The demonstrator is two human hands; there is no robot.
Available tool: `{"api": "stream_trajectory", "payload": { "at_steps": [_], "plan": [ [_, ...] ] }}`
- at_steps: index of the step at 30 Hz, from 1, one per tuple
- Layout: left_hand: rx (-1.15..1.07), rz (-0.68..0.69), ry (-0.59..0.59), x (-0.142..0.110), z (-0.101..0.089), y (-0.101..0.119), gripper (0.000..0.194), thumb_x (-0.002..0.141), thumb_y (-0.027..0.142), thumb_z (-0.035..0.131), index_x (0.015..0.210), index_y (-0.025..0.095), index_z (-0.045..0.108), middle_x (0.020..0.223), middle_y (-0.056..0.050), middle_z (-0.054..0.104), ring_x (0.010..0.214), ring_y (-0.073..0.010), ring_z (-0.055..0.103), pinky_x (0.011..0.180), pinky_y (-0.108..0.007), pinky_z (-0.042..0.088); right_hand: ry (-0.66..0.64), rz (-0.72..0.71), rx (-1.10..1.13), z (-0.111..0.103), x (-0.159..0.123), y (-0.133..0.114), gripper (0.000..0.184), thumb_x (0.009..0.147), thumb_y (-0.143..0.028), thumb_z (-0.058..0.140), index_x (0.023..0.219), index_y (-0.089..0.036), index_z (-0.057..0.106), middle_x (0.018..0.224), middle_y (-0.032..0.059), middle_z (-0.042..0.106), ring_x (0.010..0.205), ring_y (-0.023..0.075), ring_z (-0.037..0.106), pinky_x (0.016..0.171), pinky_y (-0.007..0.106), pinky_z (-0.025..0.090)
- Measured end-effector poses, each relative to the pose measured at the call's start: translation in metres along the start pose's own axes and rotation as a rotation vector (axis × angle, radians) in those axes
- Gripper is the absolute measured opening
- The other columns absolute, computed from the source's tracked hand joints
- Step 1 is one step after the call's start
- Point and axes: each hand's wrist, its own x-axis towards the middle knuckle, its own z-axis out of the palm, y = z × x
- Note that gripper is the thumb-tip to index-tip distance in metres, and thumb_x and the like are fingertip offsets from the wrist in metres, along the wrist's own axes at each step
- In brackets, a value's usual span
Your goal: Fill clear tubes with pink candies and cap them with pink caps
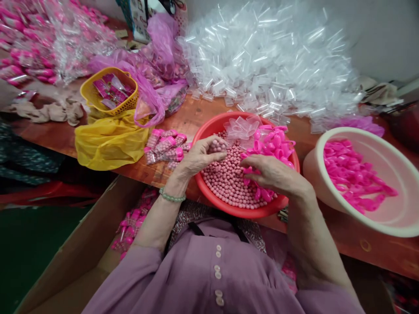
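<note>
My left hand (pixel 204 155), with a green bead bracelet on its wrist, is closed around a small clear plastic tube (pixel 218 145) filled with pink beads. It is over the left side of a red basin (pixel 216 204). Loose round pink beads (pixel 229 185) cover much of the basin's bottom. My right hand (pixel 266 172) is over the right side, its fingers curled on a bright pink plastic cap (pixel 249 170); the fingers partly hide it. A heap of such pink caps (pixel 273 141) lies beside that hand. Empty clear tubes (pixel 242 127) rest at the basin's far side.
Filled, capped tubes (pixel 165 146) lie left of the basin. A white tub (pixel 319 170) of pink pieces stands to the right. Behind rises a large pile of clear tubes (pixel 271 56). A yellow basket (pixel 122 107) and yellow bag (pixel 111 141) are at left; below is an open carton (pixel 78 244).
</note>
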Motion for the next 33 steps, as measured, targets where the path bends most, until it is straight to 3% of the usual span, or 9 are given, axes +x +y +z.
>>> {"api": "stream_trajectory", "payload": {
  "at_steps": [2,4,10,17,22,26,30,33],
  "plan": [
    [-0.005,-0.019,0.002,0.000,0.001,0.001,0.034,0.066,0.029,0.086,0.089,0.016,0.065,0.076,0.003,0.057,0.071,-0.0078,0.054,0.070,-0.022,0.048,-0.122,-0.031,-0.124,0.004,-0.005,-0.004,0.019,0.087,-0.007,0.057,0.098,-0.017,0.069,0.103,0.0107,0.069,0.089,0.0219,0.064,0.079,0.033,0.047],
    [-0.014,-0.024,0.025,-0.001,0.001,0.001,0.035,0.066,0.029,0.086,0.091,0.016,0.066,0.077,0.003,0.058,0.073,-0.0088,0.054,0.073,-0.024,0.049,-0.163,-0.035,-0.222,0.010,-0.008,-0.007,0.028,0.082,-0.001,0.055,0.098,-0.018,0.070,0.109,0.0127,0.067,0.089,0.0225,0.063,0.079,0.034,0.048],
    [0.047,0.009,0.118,0.000,0.001,0.000,0.041,0.063,0.032,0.087,0.093,0.016,0.064,0.073,0.005,0.053,0.067,-0.0076,0.049,0.068,-0.024,0.044,-0.099,-0.077,-0.274,0.020,-0.012,-0.008,0.029,0.081,0.002,0.051,0.094,-0.019,0.068,0.100,0.0107,0.067,0.089,0.0223,0.062,0.081,0.034,0.049],
    [0.096,0.013,0.079,0.000,0.003,0.003,0.041,0.063,0.035,0.088,0.090,0.015,0.066,0.069,0.005,0.053,0.065,-0.0075,0.048,0.065,-0.023,0.042,-0.026,-0.027,-0.155,0.011,-0.011,-0.011,0.010,0.096,-0.018,0.056,0.093,-0.017,0.065,0.096,0.0095,0.067,0.087,0.0225,0.065,0.077,0.034,0.048],
    [0.114,0.022,0.070,-0.001,0.003,0.002,0.037,0.064,0.034,0.086,0.088,0.014,0.066,0.072,0.004,0.055,0.067,-0.0091,0.050,0.069,-0.026,0.044,-0.010,-0.001,-0.120,0.012,-0.009,-0.006,0.013,0.094,-0.014,0.057,0.087,-0.017,0.067,0.090,0.0082,0.068,0.080,0.0216,0.066,0.072,0.034,0.048],
    [0.113,0.035,0.072,-0.002,0.003,0.003,0.034,0.065,0.031,0.086,0.088,0.014,0.067,0.070,0.004,0.055,0.065,-0.0078,0.048,0.067,-0.024,0.043,0.268,-0.026,0.082,0.009,-0.016,0.001,0.010,0.092,-0.021,0.062,0.096,-0.020,0.071,0.090,0.0081,0.072,0.078,0.0228,0.067,0.073,0.037,0.052],
    [0.090,0.017,0.048,-0.001,0.002,0.003,0.034,0.064,0.030,0.087,0.089,0.014,0.071,0.072,0.003,0.060,0.067,-0.0089,0.053,0.071,-0.025,0.046,0.624,0.025,0.540,0.003,-0.009,-0.004,0.010,0.087,-0.032,0.073,0.097,-0.027,0.074,0.089,0.0031,0.075,0.079,0.0217,0.068,0.076,0.039,0.055],
    [0.089,0.002,0.071,-0.002,0.002,0.001,0.034,0.064,0.029,0.087,0.091,0.013,0.074,0.078,0.000,0.067,0.073,-0.0110,0.059,0.076,-0.028,0.049,0.774,0.091,0.852,0.006,0.007,-0.009,0.012,0.082,-0.031,0.078,0.093,-0.028,0.074,0.088,0.0011,0.073,0.077,0.0194,0.067,0.077,0.038,0.056]
  ]
}}
